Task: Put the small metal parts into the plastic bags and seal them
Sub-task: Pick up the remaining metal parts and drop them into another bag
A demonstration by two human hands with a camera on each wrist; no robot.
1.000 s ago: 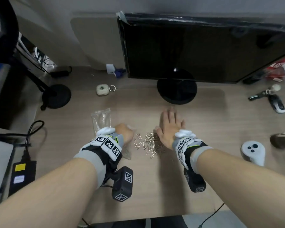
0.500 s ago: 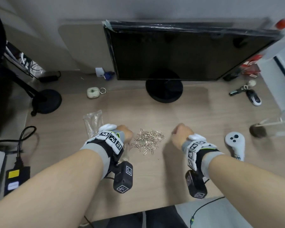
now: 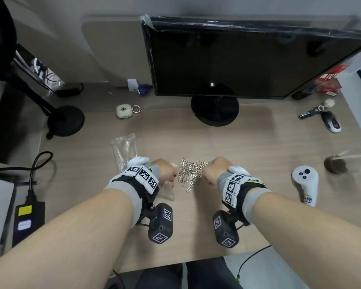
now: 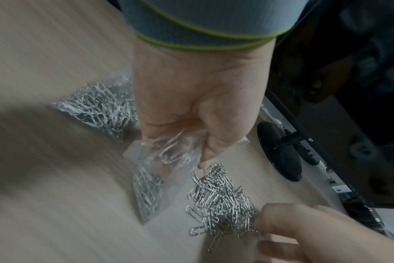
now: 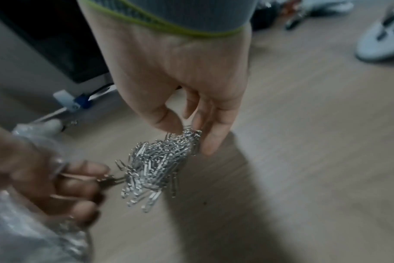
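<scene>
Your right hand (image 5: 180, 85), off to the side a moment earlier, returned to pinch paper clips (image 5: 155, 163) from the pile; your left hand (image 4: 198, 106) gripped the half-filled plastic bag (image 4: 169, 153), ready for loading.

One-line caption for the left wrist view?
Left hand grips a bag beside loose paper clips; a filled bag lies behind.

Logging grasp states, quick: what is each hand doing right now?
Left hand: closed, gripping the plastic bag.
Right hand: fingertips pinching the paper clips at the pile's edge.
</scene>
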